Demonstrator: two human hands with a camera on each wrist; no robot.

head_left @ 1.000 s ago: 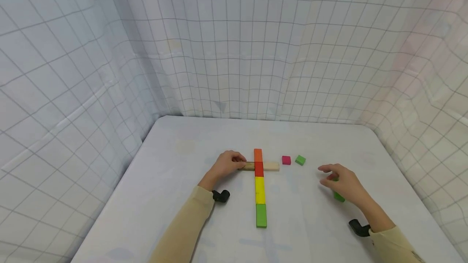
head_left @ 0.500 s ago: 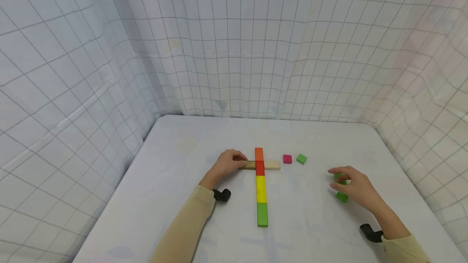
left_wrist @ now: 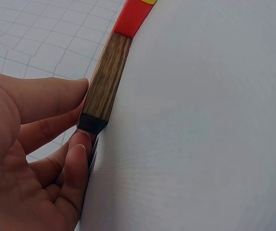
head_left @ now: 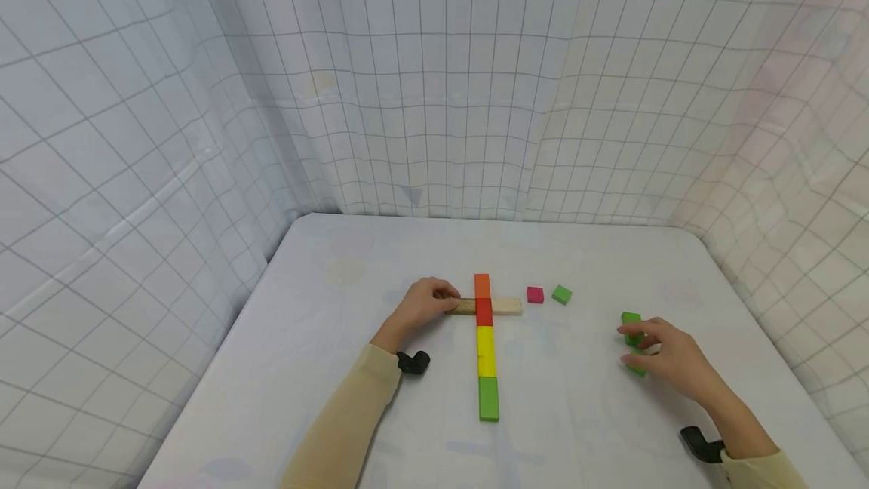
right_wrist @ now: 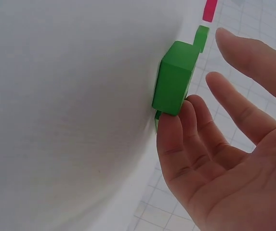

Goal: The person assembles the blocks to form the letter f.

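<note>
My left hand [head_left: 422, 303] holds the outer end of a brown wooden block [head_left: 466, 307], thumb [left_wrist: 75, 94] against it and fingers partly hidden behind. The brown block meets a red block [head_left: 484, 312]. An orange block [head_left: 482, 285] lies beyond the red one, a pale wooden block [head_left: 506, 306] to its right, and a yellow block [head_left: 486, 351] and a long green block [head_left: 489, 398] line up toward me. At the right, my right hand [head_left: 670, 357] hovers with parted fingers over a green block [right_wrist: 173, 83]; its little finger overlaps that block's end in the right wrist view.
Beyond the pale block lie a pink cube [head_left: 535, 295] and a small green block [head_left: 561, 294]. Another green block [head_left: 631, 317] sits just beyond my right fingers. Grid-patterned curtains [head_left: 434, 96] enclose the white table [head_left: 366, 262] at the back and sides.
My right hand has moved right and slightly toward me, uncovering more of the far green block. The left hand keeps its place on the brown block.
</note>
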